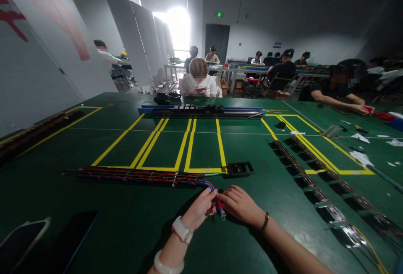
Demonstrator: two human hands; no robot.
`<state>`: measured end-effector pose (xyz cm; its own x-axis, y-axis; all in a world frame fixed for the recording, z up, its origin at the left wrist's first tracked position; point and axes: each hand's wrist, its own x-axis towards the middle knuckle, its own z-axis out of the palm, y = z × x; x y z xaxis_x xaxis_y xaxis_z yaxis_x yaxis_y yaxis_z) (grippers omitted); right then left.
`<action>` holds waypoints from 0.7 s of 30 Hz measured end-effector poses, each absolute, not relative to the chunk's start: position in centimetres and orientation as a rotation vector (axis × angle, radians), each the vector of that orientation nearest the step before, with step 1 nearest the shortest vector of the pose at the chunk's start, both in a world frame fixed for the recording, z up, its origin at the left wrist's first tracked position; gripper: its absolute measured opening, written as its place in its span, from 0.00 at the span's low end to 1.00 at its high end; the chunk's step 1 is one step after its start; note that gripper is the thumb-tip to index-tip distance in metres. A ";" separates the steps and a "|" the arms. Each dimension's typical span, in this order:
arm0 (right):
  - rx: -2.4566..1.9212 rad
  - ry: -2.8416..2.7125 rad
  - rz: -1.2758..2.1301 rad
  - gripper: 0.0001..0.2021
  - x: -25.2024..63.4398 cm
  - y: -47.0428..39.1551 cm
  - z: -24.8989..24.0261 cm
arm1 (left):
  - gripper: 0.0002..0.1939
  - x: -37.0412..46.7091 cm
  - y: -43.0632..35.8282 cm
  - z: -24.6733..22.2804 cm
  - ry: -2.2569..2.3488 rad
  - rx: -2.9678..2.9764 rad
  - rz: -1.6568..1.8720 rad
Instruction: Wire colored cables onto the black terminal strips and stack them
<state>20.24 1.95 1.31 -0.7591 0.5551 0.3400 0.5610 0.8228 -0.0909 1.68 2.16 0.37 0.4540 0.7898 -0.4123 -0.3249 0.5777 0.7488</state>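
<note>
Near the front middle of the table, my left hand (203, 206) is closed round red and blue cables (220, 207). Their metal lug ends poke out below the fingers. My right hand (241, 204) meets it from the right, its fingertips closed on the same cables; the exact grip is partly hidden. The cables come out of the right end of a long, narrow wiring harness assembly (135, 176), laced with red and blue wires and lying flat across the table. Just beyond my hands is a black rectangular frame (239, 168), with a green wire running to it.
Yellow tape lines (181, 148) mark the green table (132, 219). Long blue-and-black rails (201, 111) lie at the back. Two strips of dark modules (310, 181) run along the right, and dark flat devices (67, 238) lie front left. A co-worker's hands (362, 109) hold something red.
</note>
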 end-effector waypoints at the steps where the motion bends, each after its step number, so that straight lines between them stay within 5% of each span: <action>1: -0.837 -2.644 0.005 0.17 20.2 2.0 1.3 | 0.18 1.7 2.2 0.3 0.837 0.626 0.764; 12: -1.531 -2.311 0.212 0.17 13.4 6.7 7.2 | 0.19 1.7 2.2 0.1 0.917 0.714 0.774; 21: -1.499 -2.456 0.076 0.14 6.8 8.3 7.0 | 0.12 1.8 2.1 -0.6 1.009 0.653 0.823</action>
